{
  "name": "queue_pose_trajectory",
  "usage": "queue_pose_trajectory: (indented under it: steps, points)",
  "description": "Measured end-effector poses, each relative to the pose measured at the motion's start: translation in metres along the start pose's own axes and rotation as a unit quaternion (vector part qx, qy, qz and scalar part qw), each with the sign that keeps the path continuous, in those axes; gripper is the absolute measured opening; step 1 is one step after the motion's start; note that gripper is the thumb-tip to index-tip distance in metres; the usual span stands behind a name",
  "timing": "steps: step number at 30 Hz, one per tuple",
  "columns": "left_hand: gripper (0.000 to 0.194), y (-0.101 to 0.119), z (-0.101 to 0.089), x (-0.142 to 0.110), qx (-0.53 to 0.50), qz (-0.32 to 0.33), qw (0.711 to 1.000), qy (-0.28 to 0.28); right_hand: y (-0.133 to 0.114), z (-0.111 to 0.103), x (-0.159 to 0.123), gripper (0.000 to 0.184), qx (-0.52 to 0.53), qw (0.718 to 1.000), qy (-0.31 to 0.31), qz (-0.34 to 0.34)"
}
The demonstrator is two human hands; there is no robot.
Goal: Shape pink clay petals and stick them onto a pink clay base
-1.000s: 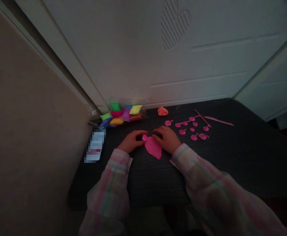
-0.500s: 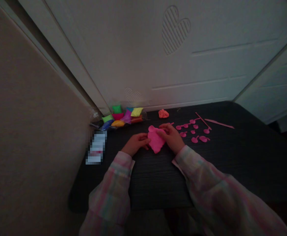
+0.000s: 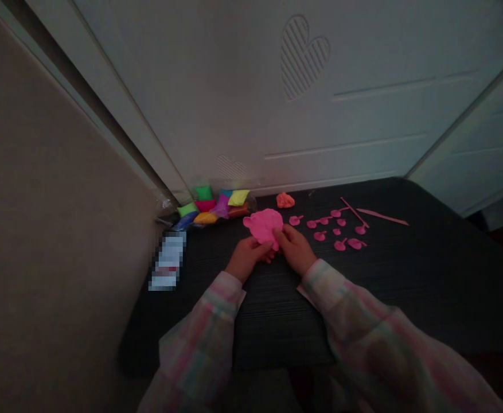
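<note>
Fingers of the left hand (image 3: pixel 246 259) and right hand (image 3: pixel 296 249) pinch the near edge of the soft-looking pink sheet (image 3: pixel 266 225) over the surface (image 3: pixel 285 321), left of the small pink pieces (image 3: pixel 319 236), where uneven pulling could stretch or tear it.

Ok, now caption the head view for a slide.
Two hands, left and right, hold flattened pink clay above a dark table.
</note>
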State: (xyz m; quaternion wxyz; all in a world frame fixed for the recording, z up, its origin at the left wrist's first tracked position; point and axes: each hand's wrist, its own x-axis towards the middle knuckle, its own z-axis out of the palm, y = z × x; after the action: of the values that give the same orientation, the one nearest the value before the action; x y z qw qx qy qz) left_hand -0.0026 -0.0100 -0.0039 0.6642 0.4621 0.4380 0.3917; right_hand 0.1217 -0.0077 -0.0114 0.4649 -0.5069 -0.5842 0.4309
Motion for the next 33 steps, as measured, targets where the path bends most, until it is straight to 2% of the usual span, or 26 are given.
queue_pose_trajectory:
  steps: [6, 14, 22, 33]
  points:
    - [0.018, 0.0013, 0.0029, -0.0019, -0.003, -0.019, 1.000, 0.007, -0.0016, 0.0020, -0.0009, 0.024, -0.081, 0.995, 0.047, -0.029]
    - [0.020, 0.0034, -0.0002, -0.0023, -0.025, -0.030, 0.999, -0.001, -0.0042, 0.0015, 0.0007, 0.023, -0.019, 0.998, 0.052, -0.016]
    - [0.026, 0.0030, -0.0005, -0.0022, -0.038, -0.009, 0.999, 0.015, -0.0048, 0.0026, -0.0020, 0.022, -0.035, 0.997, 0.060, -0.042]
    - [0.024, 0.0032, -0.0037, -0.0013, -0.023, 0.012, 1.000, 0.012, -0.0025, 0.0017, 0.0007, 0.024, -0.013, 0.995, 0.088, -0.033]
